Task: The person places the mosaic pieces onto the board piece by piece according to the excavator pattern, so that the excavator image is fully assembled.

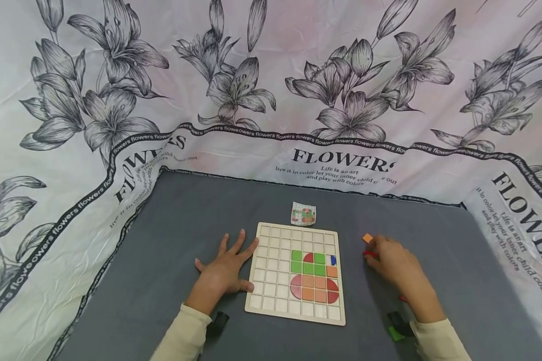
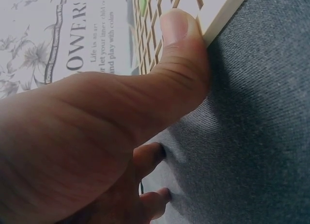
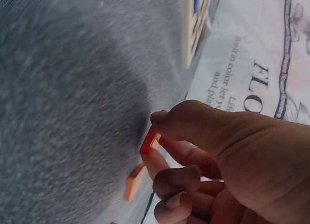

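Note:
A wooden grid board [image 1: 264,260] lies on the dark cloth, with green, orange, red and blue pieces in cells at its right side. The left hand [image 1: 223,273] has its fingers spread at the board's left edge; in the left wrist view its thumb [image 2: 181,54] rests on the board's edge [image 2: 223,18]. To the right of the board the right hand [image 1: 399,265] pinches a red piece [image 1: 369,254] between thumb and fingers, seen also in the right wrist view as a red piece [image 3: 148,139]. Just beyond it lies an orange piece [image 1: 367,238].
A small printed card [image 1: 303,214] lies behind the board. A green piece [image 1: 395,333] and a partly hidden red piece [image 1: 403,299] lie near the right wrist. Floral printed fabric [image 1: 248,155] rises around the dark cloth [image 1: 185,210].

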The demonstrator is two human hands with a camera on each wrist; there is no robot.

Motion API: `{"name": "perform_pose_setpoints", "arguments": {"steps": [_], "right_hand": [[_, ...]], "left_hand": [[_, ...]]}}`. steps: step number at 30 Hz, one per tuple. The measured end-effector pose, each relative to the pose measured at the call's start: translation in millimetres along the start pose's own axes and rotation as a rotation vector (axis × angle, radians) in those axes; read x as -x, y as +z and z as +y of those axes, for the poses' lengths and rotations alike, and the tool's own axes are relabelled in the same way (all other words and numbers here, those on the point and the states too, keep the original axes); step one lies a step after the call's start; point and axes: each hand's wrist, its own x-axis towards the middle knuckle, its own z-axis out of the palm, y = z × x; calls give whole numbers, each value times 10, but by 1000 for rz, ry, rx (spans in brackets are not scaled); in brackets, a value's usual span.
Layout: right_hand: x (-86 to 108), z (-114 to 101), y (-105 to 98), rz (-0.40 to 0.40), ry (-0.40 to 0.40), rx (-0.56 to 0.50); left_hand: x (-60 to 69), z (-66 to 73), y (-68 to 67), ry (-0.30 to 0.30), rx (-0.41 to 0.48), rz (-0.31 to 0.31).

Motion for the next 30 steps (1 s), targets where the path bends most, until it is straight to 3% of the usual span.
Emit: {"name": "perform_pose_setpoints", "arguments": {"steps": [10, 14, 24, 30], "right_hand": [[-50, -436, -107, 86, -225, 6], [-136, -636, -136, 77, -265, 22], [-355, -966, 11, 28, -366, 26], [-492, -1113, 119, -30, -373, 32]], "left_hand": [[38, 1, 3, 9, 22, 9], [40, 3, 13, 15, 19, 20], [37, -1, 23, 19, 12, 25], [27, 13, 5, 7, 2, 24]]}}
